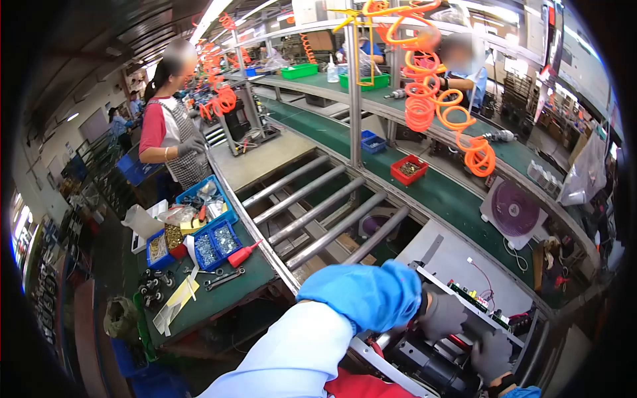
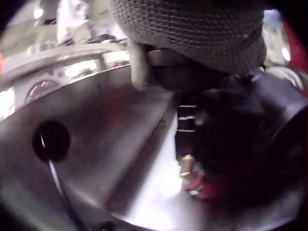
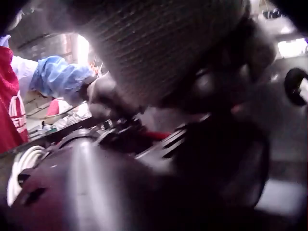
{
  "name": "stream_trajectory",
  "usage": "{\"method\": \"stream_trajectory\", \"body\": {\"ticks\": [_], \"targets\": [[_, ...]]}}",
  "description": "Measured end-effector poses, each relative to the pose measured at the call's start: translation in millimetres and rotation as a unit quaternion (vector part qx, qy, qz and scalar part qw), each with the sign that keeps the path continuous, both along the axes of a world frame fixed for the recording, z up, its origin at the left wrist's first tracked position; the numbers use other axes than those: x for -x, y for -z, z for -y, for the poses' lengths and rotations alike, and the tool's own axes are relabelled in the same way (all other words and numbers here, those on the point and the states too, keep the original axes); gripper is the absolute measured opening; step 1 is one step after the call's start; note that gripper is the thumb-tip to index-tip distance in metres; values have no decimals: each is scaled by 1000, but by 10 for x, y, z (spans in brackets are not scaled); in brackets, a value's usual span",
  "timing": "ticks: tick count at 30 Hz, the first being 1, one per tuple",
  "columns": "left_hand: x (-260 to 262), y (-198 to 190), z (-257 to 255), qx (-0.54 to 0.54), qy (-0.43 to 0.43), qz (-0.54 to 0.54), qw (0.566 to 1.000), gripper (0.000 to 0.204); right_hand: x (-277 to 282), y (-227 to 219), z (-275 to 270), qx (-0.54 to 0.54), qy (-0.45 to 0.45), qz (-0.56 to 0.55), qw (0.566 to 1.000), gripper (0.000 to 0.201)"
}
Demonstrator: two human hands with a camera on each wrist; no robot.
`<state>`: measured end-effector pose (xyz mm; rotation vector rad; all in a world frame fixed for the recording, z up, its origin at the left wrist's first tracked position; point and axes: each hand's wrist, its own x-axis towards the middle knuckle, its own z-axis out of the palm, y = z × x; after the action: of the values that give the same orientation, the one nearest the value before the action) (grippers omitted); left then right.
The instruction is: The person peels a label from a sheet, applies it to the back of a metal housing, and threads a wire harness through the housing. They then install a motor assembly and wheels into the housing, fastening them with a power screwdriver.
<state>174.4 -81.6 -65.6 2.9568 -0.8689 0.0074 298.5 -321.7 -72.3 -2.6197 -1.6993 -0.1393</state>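
My left hand, in a grey knitted glove below a blue sleeve cover, reaches over an open machine housing. Beside it, my right hand, gloved alike, is lower at the housing's right. Under both hands lies a black cylindrical motor. In the left wrist view, the glove hangs over dark parts near a brass-coloured fitting. The right wrist view shows the glove close above the inner parts, the dark cylinder below. The fingertips are mostly hidden; I cannot tell what they hold.
A circuit board with wires stands along the housing's panel. Metal rollers lie beyond. Left, a green bench carries blue bins of small hardware, a red bottle and wrenches. Another person stands across. Orange coiled hoses hang overhead.
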Motion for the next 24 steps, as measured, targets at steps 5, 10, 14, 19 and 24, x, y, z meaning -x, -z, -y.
{"method": "stream_trajectory", "body": {"ticks": [5, 10, 14, 19, 24], "targets": [[12, 87, -77, 42, 79, 67, 994, 28, 259, -83, -118, 40, 174, 7, 984, 32], [25, -93, 484, 48, -386, -87, 917, 28, -74, -206, 70, 23, -94, -31, 995, 35], [12, 74, 217, 46, -204, -55, 976, 28, -126, -141, 47, -15, -138, -2, 990, 29], [-94, 12, -141, 37, 115, 19, 992, 24, 179, -145, -174, 30, 177, -37, 983, 32], [148, -175, 387, 77, -335, -44, 938, 29, 187, -354, 0, 35, 59, -35, 997, 32]]}}
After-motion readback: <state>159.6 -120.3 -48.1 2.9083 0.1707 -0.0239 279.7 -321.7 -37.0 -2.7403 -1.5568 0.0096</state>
